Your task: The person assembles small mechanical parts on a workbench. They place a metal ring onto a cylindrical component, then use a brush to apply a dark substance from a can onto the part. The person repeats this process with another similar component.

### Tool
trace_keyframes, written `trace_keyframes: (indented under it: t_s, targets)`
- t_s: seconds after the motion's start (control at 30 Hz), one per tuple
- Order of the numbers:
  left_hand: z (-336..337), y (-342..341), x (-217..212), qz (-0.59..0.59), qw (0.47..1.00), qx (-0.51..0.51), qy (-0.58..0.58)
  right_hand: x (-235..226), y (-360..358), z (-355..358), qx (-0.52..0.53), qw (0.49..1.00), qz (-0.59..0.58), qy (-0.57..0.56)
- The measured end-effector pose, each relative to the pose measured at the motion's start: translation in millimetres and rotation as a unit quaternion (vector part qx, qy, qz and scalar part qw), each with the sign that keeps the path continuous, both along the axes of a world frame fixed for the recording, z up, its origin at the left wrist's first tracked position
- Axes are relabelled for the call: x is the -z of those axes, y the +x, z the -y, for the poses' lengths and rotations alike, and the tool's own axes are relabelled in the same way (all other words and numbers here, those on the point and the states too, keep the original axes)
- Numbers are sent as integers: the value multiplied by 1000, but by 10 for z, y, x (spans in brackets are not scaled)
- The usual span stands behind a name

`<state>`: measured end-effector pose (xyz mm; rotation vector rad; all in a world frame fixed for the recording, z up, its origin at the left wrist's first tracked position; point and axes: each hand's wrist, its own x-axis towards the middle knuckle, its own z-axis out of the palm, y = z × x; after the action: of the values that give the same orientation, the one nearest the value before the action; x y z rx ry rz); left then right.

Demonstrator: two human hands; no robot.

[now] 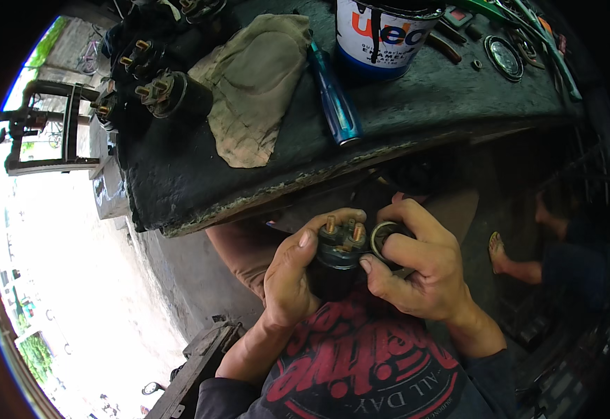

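Observation:
My left hand grips a dark cylindrical solenoid with copper terminal studs on its top, holding it upright just below the bench edge. My right hand is closed beside it, pinching a small metal ring-shaped part against the solenoid's top. Both hands sit close to my chest, above my dark shirt with its red print.
A black, worn workbench spans the top, carrying a dirty cloth, a blue-handled screwdriver, a paint can, several similar solenoids at the left and small parts at the right. Another person crouches at the right on the floor.

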<state>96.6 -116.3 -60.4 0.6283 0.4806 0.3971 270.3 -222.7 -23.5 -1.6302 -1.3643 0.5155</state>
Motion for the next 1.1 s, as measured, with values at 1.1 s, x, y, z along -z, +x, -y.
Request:
trace_keyframes:
  t_s: [1.1]
  targets:
    - [416, -556, 315, -254, 910, 141, 296, 829, -422, 541, -123, 985, 91, -78]
